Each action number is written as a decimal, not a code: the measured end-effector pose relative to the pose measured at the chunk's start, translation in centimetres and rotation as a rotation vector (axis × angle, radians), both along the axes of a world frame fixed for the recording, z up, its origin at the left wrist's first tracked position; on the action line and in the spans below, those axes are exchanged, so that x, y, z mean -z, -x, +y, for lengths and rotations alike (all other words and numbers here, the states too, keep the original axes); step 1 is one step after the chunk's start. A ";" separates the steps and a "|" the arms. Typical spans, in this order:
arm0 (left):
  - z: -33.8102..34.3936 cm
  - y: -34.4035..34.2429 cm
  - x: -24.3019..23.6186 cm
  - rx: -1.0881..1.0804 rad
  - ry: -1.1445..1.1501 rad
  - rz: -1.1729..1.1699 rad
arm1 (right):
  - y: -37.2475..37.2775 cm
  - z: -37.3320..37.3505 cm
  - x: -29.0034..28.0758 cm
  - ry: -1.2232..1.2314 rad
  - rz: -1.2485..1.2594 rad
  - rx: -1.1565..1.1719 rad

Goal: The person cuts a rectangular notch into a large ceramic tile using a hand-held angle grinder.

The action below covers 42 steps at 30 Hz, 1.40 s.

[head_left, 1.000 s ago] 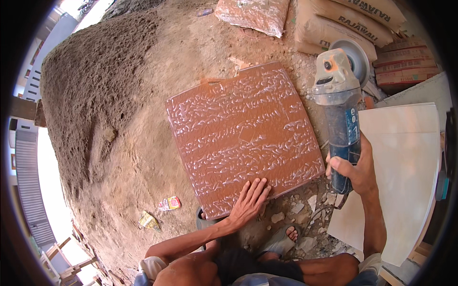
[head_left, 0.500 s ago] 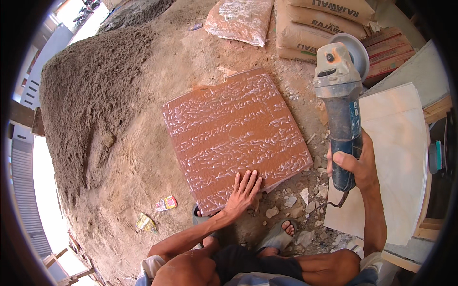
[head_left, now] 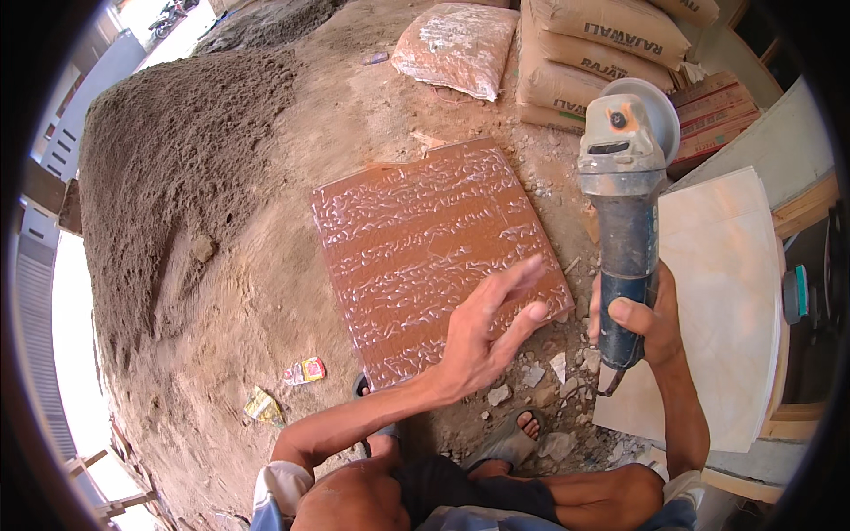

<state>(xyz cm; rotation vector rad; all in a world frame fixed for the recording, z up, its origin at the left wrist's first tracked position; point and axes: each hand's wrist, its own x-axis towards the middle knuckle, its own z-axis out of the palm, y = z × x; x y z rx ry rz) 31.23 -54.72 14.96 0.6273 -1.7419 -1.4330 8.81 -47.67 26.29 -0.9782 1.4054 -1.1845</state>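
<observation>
My right hand (head_left: 651,319) is wrapped round the blue-grey body of an angle grinder (head_left: 624,226), held upright with its head and pale disc (head_left: 660,119) away from me. A cord leaves its lower end. My left hand (head_left: 491,332) is raised over the near right part of a brown tile (head_left: 425,239), thumb and fingers apart, with nothing in it. White wavy adhesive-like marks cover the tile's upper face, and it lies flat in front of my feet. Whether the disc turns, I cannot tell.
A heap of dark sand (head_left: 177,168) rises at the left. Stacked brown sacks (head_left: 602,44), a dusty sack (head_left: 456,44) and red-brown cartons (head_left: 713,124) stand at the far side. Pale sheets or tiles (head_left: 708,319) lie at the right. Rubble (head_left: 531,376) and wrappers (head_left: 305,372) litter the ground.
My left hand has lifted off the tile and moved right, toward the grinder. The grinder stays in my right hand, slightly lower and further left in view.
</observation>
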 end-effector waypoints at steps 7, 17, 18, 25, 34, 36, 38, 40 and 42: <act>-0.8 4.4 -7.1 0.001 -0.687 0.535 | -4.0 -1.7 2.5 0.153 0.118 0.057; -1.6 2.9 -3.3 0.145 -0.893 0.465 | -4.6 -2.2 5.9 0.102 0.347 0.043; -1.6 2.9 -3.4 0.143 -0.919 0.485 | -4.7 -2.3 6.0 0.095 0.366 0.045; -1.3 1.7 4.1 0.153 -0.336 -0.010 | -1.7 -2.2 9.3 0.050 0.527 0.099; 4.4 -12.5 15.1 -0.015 0.401 -0.942 | 8.4 -3.1 18.6 -0.194 0.895 0.294; 5.1 -15.2 15.8 0.009 0.378 -0.993 | 10.1 -4.0 21.2 -0.231 0.906 0.313; 5.9 -16.0 16.1 -0.029 0.397 -1.012 | 11.8 -4.8 23.3 -0.257 0.954 0.331; 6.0 -16.1 15.1 -0.120 0.345 -1.003 | 12.9 -5.8 25.7 -0.278 1.026 0.331; 5.9 -16.3 15.8 -0.380 0.250 -1.025 | 14.4 -6.3 27.9 -0.252 1.075 0.348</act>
